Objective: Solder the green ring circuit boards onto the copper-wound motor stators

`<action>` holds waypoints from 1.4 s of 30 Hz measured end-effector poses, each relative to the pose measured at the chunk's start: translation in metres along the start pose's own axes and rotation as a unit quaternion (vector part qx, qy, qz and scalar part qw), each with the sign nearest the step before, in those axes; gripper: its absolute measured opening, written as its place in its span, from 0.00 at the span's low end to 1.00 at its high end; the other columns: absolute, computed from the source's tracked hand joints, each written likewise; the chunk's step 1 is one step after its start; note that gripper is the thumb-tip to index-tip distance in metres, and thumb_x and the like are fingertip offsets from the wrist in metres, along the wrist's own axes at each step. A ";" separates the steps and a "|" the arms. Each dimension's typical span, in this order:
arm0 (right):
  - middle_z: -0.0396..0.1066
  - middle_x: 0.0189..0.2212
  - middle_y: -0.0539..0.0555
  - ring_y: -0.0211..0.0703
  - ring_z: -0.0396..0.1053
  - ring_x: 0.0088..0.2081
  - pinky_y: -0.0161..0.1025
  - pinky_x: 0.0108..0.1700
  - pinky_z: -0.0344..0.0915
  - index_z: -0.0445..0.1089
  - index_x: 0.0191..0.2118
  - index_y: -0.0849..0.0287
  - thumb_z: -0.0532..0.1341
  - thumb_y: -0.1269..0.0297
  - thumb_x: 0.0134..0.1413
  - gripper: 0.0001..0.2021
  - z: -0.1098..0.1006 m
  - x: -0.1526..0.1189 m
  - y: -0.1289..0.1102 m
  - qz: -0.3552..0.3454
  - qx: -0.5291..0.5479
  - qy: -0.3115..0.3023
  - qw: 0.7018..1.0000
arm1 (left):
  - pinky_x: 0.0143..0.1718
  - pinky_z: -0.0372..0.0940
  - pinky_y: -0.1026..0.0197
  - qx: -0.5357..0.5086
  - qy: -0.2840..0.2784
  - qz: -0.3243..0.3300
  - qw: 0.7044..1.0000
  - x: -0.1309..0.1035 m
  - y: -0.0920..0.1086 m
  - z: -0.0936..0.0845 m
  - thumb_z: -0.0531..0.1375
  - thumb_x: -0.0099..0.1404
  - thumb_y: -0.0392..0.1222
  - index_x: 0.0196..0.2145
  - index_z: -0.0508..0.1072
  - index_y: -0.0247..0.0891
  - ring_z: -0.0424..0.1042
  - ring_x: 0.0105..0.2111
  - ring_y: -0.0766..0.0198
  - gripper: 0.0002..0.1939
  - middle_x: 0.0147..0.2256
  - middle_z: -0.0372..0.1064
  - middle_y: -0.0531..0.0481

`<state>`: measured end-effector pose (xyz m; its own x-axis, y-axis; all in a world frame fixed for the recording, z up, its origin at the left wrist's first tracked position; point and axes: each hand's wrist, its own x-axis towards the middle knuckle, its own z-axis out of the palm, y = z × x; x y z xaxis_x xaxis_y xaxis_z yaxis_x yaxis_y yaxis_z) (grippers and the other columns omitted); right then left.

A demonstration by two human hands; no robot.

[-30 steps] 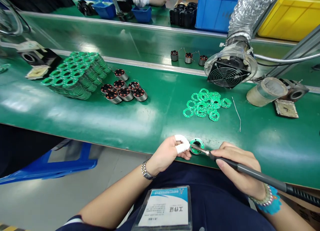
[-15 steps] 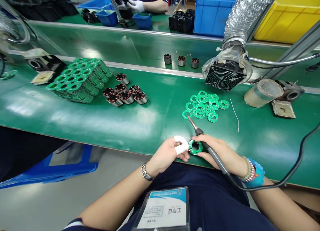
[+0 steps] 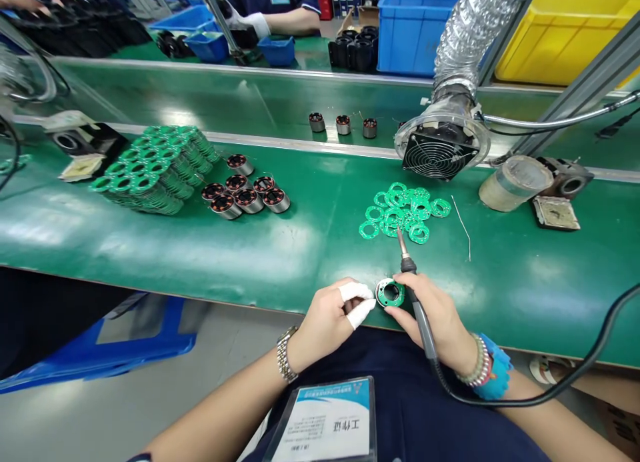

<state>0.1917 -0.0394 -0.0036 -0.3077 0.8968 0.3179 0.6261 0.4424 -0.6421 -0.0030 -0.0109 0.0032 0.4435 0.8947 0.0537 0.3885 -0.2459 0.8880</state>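
In my right hand [image 3: 440, 315] is a soldering iron [image 3: 423, 319], its tip pointing away from me over the loose ring boards. The same hand's thumb and a finger grip a round green circuit board [image 3: 397, 295] at the bench's front edge; it seems to sit on a motor stator, mostly hidden. My left hand [image 3: 333, 319], with white covers on two fingers, is pinched closed at the board's left side. Whatever lies between those fingertips is too small to make out. Beyond the iron's tip lies a loose pile of green ring boards [image 3: 419, 209].
Several copper-wound stators [image 3: 249, 199] stand left, beside stacked green boards [image 3: 145, 175]. A fume extractor fan [image 3: 440, 155] hangs behind the pile. To the right are a solder wire [image 3: 463, 225], a cloudy jar [image 3: 515, 185] and an iron stand [image 3: 565, 182]. A co-worker's gloved hand [image 3: 257, 25] is across.
The soldering iron has swung more upright, its tip moving right. My left fingers have shifted into a pinch at the board's edge. The whole view has shifted slightly.
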 end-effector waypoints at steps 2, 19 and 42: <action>0.67 0.41 0.59 0.47 0.67 0.42 0.44 0.43 0.67 0.57 0.49 0.59 0.60 0.69 0.53 0.18 0.001 -0.001 0.000 -0.003 -0.002 0.008 1.000 | 0.29 0.60 0.65 -0.091 -0.006 -0.061 0.994 0.004 0.001 0.005 0.58 0.58 0.39 0.30 0.71 0.35 0.64 0.26 0.68 0.05 0.27 0.67 0.51; 0.66 0.29 0.54 0.43 0.62 0.34 0.42 0.35 0.64 0.61 0.43 0.58 0.54 0.77 0.53 0.12 -0.003 0.031 -0.005 -0.116 0.029 0.019 0.993 | 0.21 0.57 0.68 -0.311 -0.047 -0.216 0.924 0.014 0.001 0.014 0.62 0.54 0.43 0.27 0.69 0.34 0.58 0.19 0.73 0.09 0.20 0.61 0.57; 0.70 0.26 0.54 0.41 0.66 0.28 0.39 0.29 0.65 0.71 0.40 0.61 0.57 0.77 0.49 0.12 -0.052 -0.004 -0.020 -0.036 0.121 0.018 0.992 | 0.24 0.63 0.66 -0.286 -0.072 -0.229 0.928 0.008 -0.005 0.008 0.60 0.55 0.45 0.28 0.68 0.33 0.66 0.21 0.71 0.11 0.22 0.67 0.52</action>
<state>0.2175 -0.0521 0.0437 -0.3173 0.8641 0.3906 0.4120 0.4966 -0.7640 0.0056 -0.0053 -0.0047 0.4578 0.7870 -0.4135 0.0892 0.4221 0.9022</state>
